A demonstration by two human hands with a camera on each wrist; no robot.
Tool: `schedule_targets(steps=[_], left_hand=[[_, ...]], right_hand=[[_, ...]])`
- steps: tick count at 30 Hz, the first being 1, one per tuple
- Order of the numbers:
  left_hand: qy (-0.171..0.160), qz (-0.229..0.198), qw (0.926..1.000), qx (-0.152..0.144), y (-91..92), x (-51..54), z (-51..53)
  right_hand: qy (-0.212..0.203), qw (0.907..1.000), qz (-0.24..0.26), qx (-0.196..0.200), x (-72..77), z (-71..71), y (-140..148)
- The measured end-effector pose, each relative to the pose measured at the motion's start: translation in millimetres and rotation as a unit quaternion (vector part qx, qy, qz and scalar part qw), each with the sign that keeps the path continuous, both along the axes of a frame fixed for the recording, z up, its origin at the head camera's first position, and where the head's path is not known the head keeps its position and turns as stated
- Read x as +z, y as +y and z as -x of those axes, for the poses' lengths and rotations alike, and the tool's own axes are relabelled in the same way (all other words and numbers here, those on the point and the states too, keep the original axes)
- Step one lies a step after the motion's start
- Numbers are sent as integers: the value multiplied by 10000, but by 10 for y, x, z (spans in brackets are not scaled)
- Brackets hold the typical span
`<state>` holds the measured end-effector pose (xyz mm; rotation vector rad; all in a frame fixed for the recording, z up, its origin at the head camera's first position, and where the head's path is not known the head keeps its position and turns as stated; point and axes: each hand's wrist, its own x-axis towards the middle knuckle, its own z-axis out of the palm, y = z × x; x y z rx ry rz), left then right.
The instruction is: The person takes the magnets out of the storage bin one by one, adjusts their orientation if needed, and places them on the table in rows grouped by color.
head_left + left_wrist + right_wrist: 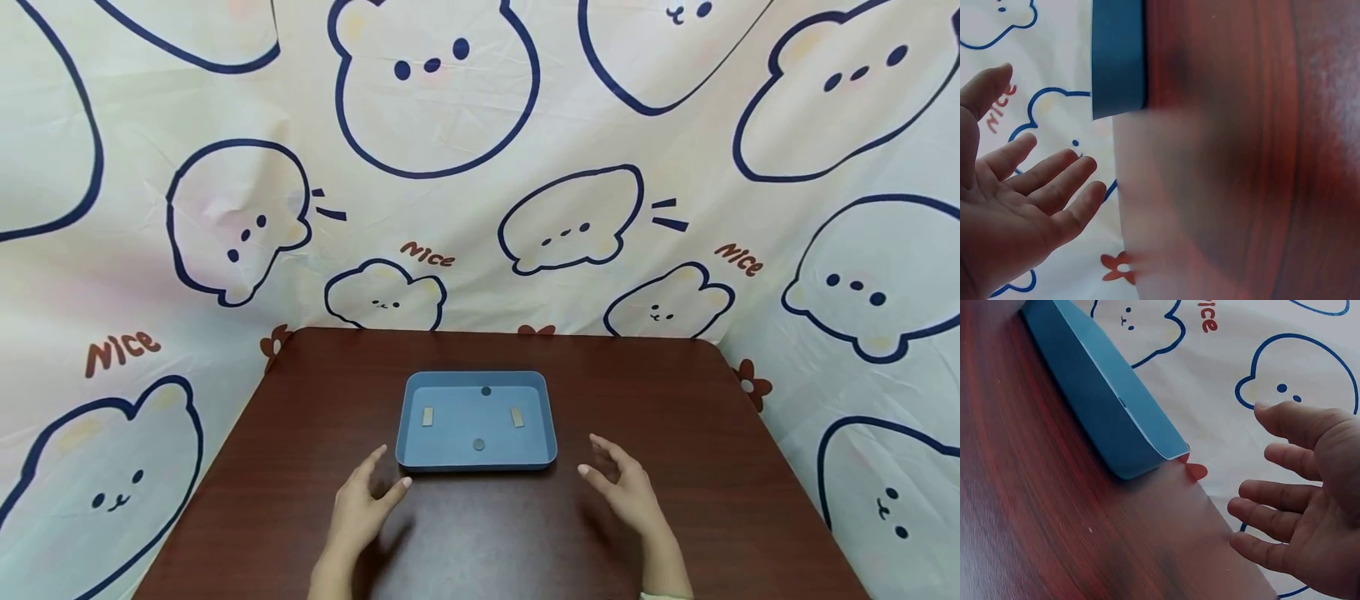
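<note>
A shallow blue tray (450,457) lies on the dark brown table. Inside it are two small beige rectangular pieces, the left piece (427,416) and the right piece (517,417). A dark round disc (486,391) lies near the tray's back wall, and a greyish round disc (478,445) near its front. My left hand (360,508) hovers off the tray's front left corner, fingers spread and holding nothing. Off the front right corner is my right hand (628,496), its fingers also spread with nothing in them. Both wrist views show the palms bare, apart from the tray.
The table (480,542) has a glossy wood-grain top. Behind it and at both sides hangs a pale cloth (465,208) printed with bear outlines, red flowers and the word "Nice". Its lower part meets the table's back edge.
</note>
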<state>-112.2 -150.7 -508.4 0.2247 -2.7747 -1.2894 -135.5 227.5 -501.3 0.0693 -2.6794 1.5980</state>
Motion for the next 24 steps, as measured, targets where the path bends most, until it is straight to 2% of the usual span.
schedule_targets(steps=[6,13,24], left_hand=[[-40,-362,9993,-18,65,-70,59],[-219,-480,9985,114,94,-180,100],[-78,-749,9971,100,179,-226,252]], right_hand=[[-160,9990,359,209,-20,140,-50],[-389,9950,701,593,-54,285,-191],[-663,9884,1227,605,-72,586,-345]])
